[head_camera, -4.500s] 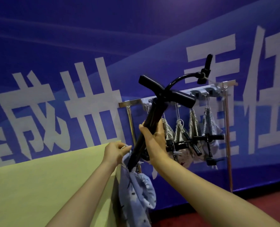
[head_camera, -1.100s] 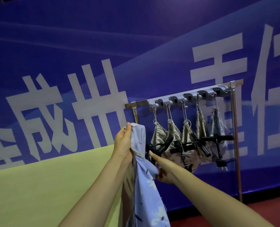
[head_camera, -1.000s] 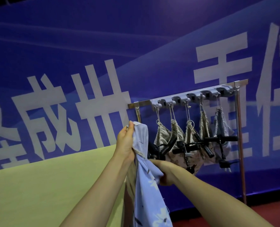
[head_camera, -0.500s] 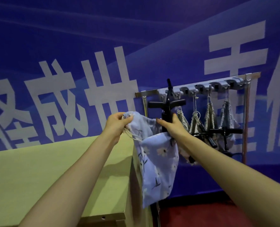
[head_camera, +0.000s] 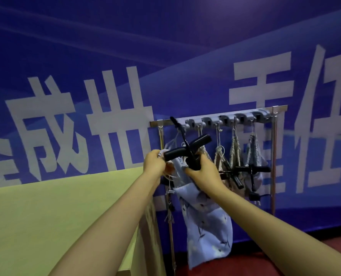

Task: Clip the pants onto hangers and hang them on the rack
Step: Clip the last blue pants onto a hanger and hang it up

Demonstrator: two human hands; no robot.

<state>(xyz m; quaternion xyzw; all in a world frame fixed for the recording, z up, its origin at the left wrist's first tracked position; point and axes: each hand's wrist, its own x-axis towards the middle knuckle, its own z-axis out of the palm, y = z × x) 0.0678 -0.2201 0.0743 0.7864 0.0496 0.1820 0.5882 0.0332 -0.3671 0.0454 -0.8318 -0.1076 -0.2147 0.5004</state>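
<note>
Currently: right hand [head_camera: 202, 173], fingers curled round the lower stem of the black hanger [head_camera: 187, 149], which is tilted at the left end of the rack [head_camera: 245, 111]. Hook tip is near the rail; contact unclear. Left hand [head_camera: 153, 163] pinches the waistband of the blue floral pants [head_camera: 207, 220], which drape below both hands beside the green table [head_camera: 56, 216].
</note>
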